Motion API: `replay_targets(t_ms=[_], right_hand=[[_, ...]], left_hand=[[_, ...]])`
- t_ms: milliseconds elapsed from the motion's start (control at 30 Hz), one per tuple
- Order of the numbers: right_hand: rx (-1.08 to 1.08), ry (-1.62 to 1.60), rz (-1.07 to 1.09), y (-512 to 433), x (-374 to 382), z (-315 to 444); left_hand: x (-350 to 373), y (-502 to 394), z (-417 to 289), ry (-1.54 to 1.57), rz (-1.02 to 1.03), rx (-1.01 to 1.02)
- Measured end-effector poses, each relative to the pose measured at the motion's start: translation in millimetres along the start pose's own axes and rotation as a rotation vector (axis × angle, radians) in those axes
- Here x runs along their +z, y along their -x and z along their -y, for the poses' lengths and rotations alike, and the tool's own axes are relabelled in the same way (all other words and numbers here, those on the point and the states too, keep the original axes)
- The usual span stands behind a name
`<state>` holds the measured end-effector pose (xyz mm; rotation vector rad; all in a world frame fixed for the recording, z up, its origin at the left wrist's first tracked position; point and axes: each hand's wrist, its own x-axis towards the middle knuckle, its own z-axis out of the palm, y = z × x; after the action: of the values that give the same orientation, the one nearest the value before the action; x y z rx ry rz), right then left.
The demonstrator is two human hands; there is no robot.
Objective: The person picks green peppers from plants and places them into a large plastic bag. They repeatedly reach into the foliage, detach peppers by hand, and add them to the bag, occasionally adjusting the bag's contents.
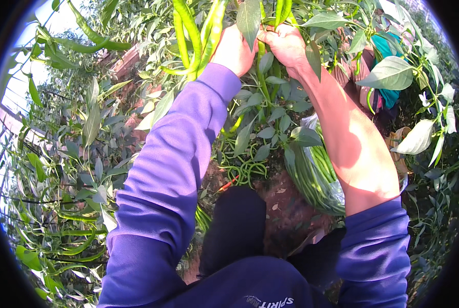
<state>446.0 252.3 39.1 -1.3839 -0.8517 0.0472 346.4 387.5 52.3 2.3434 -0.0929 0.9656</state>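
My left hand [235, 50] is raised at the top centre, right beside a bunch of long green chili peppers [192, 36] that hangs over the wrist's left side. A leaf [248, 21] covers part of its fingers, so its grip cannot be told. My right hand [285, 44] meets it from the right, fingers bent and pinched at the stems of green peppers [283, 11] on the pepper plant [270, 81]. What exactly the fingertips hold is hidden. Below the right forearm, a clear plastic bag [316, 177] full of long green peppers rests on the soil.
Curled green peppers [248, 169] and a red one [228, 183] lie low before my knee. More peppers [202, 219] are left of my leg. Leafy pepper plants stand on both sides, with dark lines among the left ones. Behind leaves at upper right is a person [362, 65].
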Motion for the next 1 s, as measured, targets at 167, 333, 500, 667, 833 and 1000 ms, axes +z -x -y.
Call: replay_targets(t_ms=[167,333,500,667,833,1000], right_hand=[[0.07,0.081,-0.134,4.8,1.0,-0.2],[-0.016,0.482,-0.419,-3.9,15.3,-14.1],[0.164,0.257,-0.596,-25.9,31.0,-31.1],[0.261,0.358,-0.65,-24.6,31.9,-25.3],[0.134,0.375,-0.85,-30.1,38.1,-22.5],[0.081,0.056,-0.619,-39.4,20.8,-29.7]], left_hand=[[-1.1,-5.4,-15.9,-0.03,-0.039,-0.022],[2.2,-21.2,-1.2,-0.057,-0.082,-0.115],[5.9,-28.8,11.7,-0.423,-0.147,0.246],[-0.7,-27.0,2.8,-0.455,-0.126,0.281],[-5.0,-34.7,1.2,-0.659,-0.067,0.351],[-12.6,-34.9,19.5,-0.776,-0.062,0.338]])
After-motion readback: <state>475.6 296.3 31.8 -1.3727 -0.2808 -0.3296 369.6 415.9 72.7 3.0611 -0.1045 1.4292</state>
